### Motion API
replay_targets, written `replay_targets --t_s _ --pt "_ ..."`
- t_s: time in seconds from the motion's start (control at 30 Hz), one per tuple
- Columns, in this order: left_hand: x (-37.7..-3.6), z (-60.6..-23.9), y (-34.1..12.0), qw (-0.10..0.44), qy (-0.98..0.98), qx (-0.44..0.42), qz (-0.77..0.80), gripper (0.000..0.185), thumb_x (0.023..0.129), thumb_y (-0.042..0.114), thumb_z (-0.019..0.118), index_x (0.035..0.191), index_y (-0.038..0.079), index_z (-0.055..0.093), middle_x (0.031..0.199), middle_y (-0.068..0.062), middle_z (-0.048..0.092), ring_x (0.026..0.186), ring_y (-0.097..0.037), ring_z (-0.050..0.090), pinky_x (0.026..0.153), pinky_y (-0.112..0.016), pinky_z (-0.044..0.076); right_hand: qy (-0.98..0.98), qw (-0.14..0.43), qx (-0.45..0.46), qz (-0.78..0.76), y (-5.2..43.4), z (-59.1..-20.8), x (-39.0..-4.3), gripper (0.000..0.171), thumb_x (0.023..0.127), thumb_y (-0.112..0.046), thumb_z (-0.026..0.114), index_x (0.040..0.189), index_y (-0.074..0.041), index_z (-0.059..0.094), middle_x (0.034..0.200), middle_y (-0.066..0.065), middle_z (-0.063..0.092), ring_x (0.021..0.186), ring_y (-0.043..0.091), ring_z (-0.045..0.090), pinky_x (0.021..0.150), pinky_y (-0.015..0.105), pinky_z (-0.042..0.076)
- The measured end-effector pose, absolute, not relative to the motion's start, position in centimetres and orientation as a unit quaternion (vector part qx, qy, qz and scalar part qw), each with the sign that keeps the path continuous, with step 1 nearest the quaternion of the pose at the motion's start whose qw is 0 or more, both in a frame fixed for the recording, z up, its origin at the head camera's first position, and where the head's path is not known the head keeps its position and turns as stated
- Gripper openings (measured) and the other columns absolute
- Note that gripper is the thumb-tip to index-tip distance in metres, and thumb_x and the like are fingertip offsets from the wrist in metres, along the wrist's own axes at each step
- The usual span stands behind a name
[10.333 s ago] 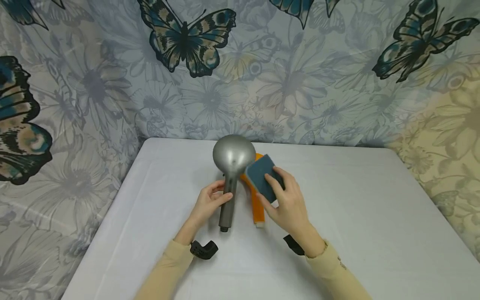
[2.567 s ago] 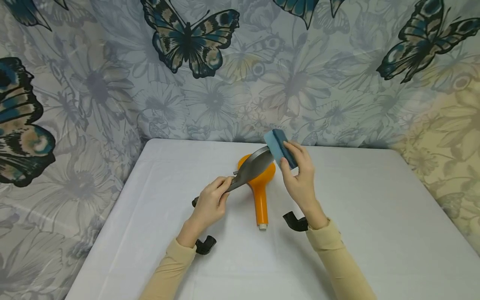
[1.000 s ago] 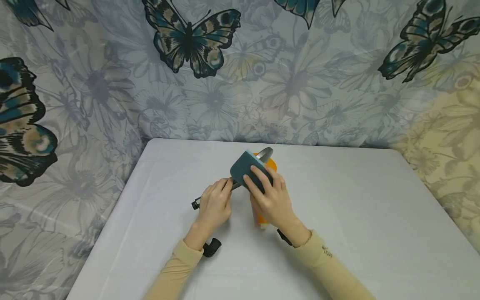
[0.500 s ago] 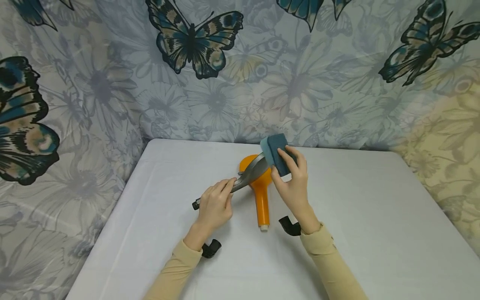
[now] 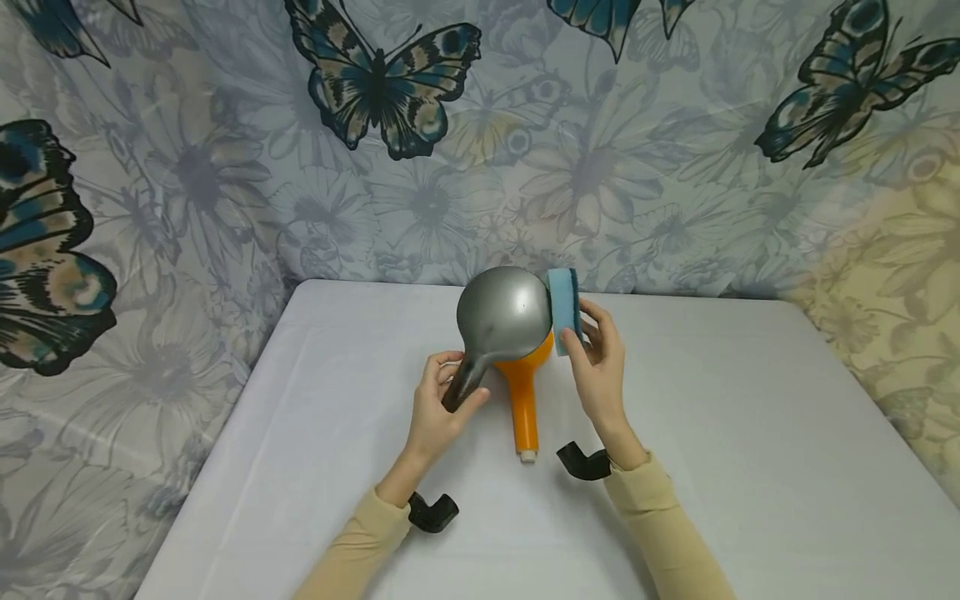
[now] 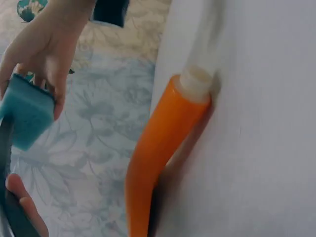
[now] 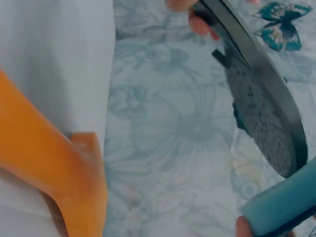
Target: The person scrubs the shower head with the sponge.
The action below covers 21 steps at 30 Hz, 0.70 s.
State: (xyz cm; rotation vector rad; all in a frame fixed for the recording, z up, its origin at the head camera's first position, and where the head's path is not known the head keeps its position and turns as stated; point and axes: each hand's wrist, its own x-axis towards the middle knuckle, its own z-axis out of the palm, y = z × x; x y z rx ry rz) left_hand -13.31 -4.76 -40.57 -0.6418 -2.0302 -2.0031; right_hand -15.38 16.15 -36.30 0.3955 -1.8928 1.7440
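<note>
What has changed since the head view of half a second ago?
The left hand has rolled the grey shower head from nearly edge-on until its rounded back faces the head camera. The right hand has turned the sponge, so mostly its light side shows. Nothing was newly gripped or released. The orange shower head stays on the table.

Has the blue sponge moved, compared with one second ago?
Yes: in the head view, the sponge moved right and upward, now overlapping the table's far edge.
</note>
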Motion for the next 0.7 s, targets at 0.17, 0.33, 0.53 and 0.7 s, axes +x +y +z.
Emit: replay_targets --t_s 0.17,0.33,0.53,0.7 --pt "-12.8 -39.5 -4.7 0.052 -0.652 -0.201 -0.729 0.044 0.082 -0.007 0.065 0.12 -0.008 0.041 0.105 -0.023 0.055 0.063 -0.022 0.059 0.057 -0.022 0.048 -0.655 0.307 0.229 0.652 15.1 -37.2 -15.7 0.042 0.092 -0.001 0.053 0.129 0.009 0.038 0.135 0.016 0.039 0.115 0.028 0.046 0.089 0.029 0.043" --pt "-13.4 -40.7 -4.6 -0.007 -0.599 -0.211 -0.772 0.029 0.09 -0.005 0.055 0.116 -0.01 0.045 0.105 -0.018 0.048 0.085 -0.014 0.059 0.075 -0.025 0.049 -0.663 0.345 0.273 0.606 13.9 -37.4 -16.0 0.048 0.091 -0.016 0.059 0.126 0.01 0.038 0.141 0.022 0.03 0.125 0.035 0.035 0.1 0.038 0.036" --pt "-13.0 -41.1 -3.8 -0.087 -0.575 -0.232 -0.78 0.033 0.097 0.011 0.046 0.112 -0.018 0.051 0.088 -0.023 0.061 0.075 -0.014 0.062 0.075 -0.029 0.051 -0.732 0.375 0.315 0.474 12.6 -38.5 -15.9 0.04 0.089 -0.024 0.062 0.119 0.003 0.055 0.138 0.03 0.031 0.126 0.042 0.032 0.096 0.053 0.035" --pt "-13.0 -41.5 -3.7 -0.111 -0.58 -0.243 -0.77 0.035 0.099 0.014 0.041 0.11 -0.017 0.053 0.084 -0.007 0.064 0.073 -0.015 0.062 0.07 -0.028 0.051 -0.748 0.337 0.343 0.456 12.5 -38.6 -15.4 0.037 0.079 -0.004 0.07 0.114 0.001 0.061 0.136 0.032 0.032 0.126 0.044 0.032 0.096 0.059 0.033"
